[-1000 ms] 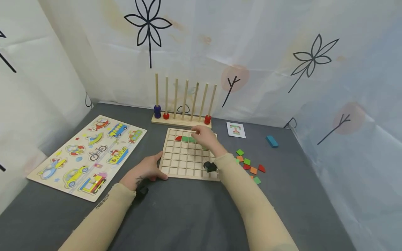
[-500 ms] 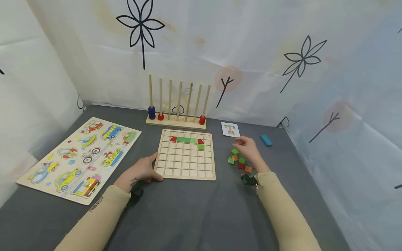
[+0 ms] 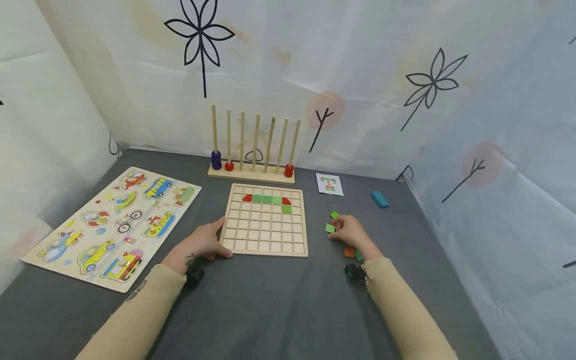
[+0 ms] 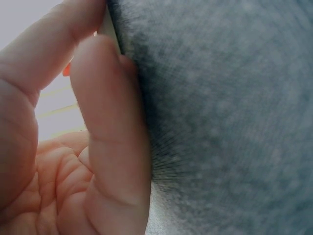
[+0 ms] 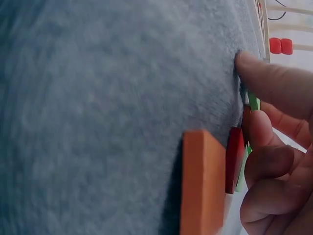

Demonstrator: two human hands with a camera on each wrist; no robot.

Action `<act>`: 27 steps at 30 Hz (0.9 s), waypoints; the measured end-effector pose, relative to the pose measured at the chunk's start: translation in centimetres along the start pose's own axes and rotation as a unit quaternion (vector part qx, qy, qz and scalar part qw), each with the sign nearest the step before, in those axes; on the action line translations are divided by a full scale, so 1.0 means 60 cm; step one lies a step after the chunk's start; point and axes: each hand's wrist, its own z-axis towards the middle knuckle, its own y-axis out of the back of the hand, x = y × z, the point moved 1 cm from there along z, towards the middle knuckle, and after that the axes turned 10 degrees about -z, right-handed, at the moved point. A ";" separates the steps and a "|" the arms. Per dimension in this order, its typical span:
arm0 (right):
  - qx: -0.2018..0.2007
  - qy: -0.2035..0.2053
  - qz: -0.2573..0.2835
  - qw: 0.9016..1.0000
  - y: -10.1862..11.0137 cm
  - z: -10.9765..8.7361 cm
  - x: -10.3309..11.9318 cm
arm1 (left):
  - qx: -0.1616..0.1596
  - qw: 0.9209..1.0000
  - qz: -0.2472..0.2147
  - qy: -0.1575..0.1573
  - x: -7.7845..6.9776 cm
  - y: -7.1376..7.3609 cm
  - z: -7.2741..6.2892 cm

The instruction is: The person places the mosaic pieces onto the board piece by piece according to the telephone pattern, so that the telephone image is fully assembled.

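The right hand (image 3: 351, 232) has dropped to the loose tiles (image 3: 349, 252), its grip around a light-green tile (image 3: 330, 228); whether it pinches, I cannot tell. Picking seems begun. Well leftward, the left hand (image 3: 202, 242), thumb and forefinger spread, touches the grid board (image 3: 265, 233), its pieces (image 3: 267, 199) unchanged.

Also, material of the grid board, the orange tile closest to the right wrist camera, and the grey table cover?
Grid board: probably smooth, unpainted wood; pale tan colour.
Orange tile: likely painted wood, possibly plastic; even colour, crisp edges.
Grey table cover: matte fabric; fine fuzzy texture in the wrist views.
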 end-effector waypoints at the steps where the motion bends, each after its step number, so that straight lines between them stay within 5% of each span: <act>1: 0.000 -0.004 0.002 1.000 -0.002 0.000 -0.001 | 0.000 1.000 -0.002 0.000 0.000 -0.001 0.000; 9: -0.018 -0.002 0.025 1.000 -0.001 0.004 0.010 | -0.004 1.000 -0.002 0.003 0.004 -0.003 0.004; 13: -0.037 0.007 0.096 0.995 0.002 0.015 0.041 | -0.004 1.000 -0.001 -0.001 0.006 -0.002 0.007; 16: -0.038 0.020 0.187 0.981 -0.004 0.028 0.074 | -0.005 1.000 0.002 0.000 0.005 -0.001 0.006; 20: -0.022 0.046 0.303 0.951 -0.019 0.043 0.120 | -0.008 1.000 0.002 -0.001 0.004 -0.003 0.003; 27: 0.007 0.070 0.384 0.921 -0.053 0.066 0.195 | -0.006 1.000 -0.006 0.002 0.003 -0.002 0.003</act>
